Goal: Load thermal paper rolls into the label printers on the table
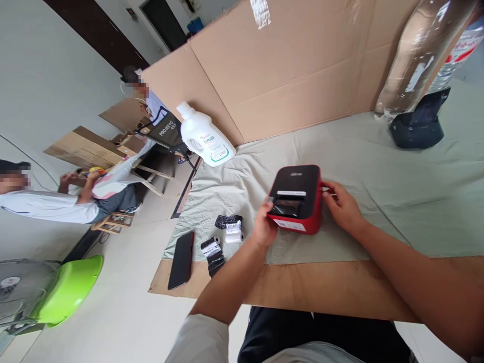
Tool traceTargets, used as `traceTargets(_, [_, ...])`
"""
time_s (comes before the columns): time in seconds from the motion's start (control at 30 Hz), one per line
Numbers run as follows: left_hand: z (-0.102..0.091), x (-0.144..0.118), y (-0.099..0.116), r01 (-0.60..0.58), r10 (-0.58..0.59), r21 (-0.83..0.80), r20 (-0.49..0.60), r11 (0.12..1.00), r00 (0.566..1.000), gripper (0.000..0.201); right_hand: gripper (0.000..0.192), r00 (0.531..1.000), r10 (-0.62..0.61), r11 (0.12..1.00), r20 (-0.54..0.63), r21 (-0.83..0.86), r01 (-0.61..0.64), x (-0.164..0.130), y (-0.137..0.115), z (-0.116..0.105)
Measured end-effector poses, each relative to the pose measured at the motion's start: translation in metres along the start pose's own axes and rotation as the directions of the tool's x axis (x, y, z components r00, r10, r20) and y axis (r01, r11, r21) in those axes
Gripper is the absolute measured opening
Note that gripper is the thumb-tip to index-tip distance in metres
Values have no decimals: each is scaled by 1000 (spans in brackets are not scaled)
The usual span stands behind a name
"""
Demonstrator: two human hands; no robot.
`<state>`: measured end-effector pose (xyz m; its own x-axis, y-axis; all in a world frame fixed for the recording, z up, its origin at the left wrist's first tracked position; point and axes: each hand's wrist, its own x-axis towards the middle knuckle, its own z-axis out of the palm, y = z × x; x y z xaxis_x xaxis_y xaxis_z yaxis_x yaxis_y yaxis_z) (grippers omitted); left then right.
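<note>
**Between two hands: the printer on the cloth**

On the pale green cloth (378,166), near the table's middle, sits the red and black printer (297,199), its front face with the white label turned toward the person. Both hands flank it, one to each side, so neither is much nearer than the other. The left hand (263,227) curls against the printer's left front corner, fingers bent and thumb up by the dark window in the lid; it touches the casing but does not wrap it fully. The right hand (342,205) lies half open against the right side wall, fingertips on the upper edge, palm clear of the cloth.

The printer's long axis runs away from the person, slot end near, hinge end far (the lid looks closed, though the seam is hard to read).

Left of the left hand, just beside it, lie small label rolls (233,232) and crumpled black wrappers (212,254), then a phone (181,259) face down on the cardboard edge. Farther off stand a white bottle (204,136), a cardboard wall (287,70) and a black stand (418,126)
</note>
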<state>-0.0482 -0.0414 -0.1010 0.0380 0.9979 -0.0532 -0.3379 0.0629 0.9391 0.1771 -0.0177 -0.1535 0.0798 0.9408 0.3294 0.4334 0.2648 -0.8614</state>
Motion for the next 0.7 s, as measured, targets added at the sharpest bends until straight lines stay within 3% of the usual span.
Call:
traceTargets(0.13, [-38,61,41,-13,-21,-131,-260,991,965,40,32,989,34,999,146,-21,-31,-4,-3,5])
traceTargets(0.33, [-106,144,91,-58,3,-80,-559,995,829,24,28,981,-22,992,194,-118,45,-3,2,8])
traceTargets(0.53, [-147,166,107,-25,28,14,-613,1000,790,25,26,972,-85,980,218,-160,122,-4,0,6])
traceTargets(0.67, [-160,164,113,62,187,290,-752,955,632,20,26,967,-91,976,237,-170,134,-4,-1,6])
traceTargets(0.7, [-161,163,115,75,235,352,-753,933,614,20,26,967,-83,976,241,-174,127,-4,-2,6])
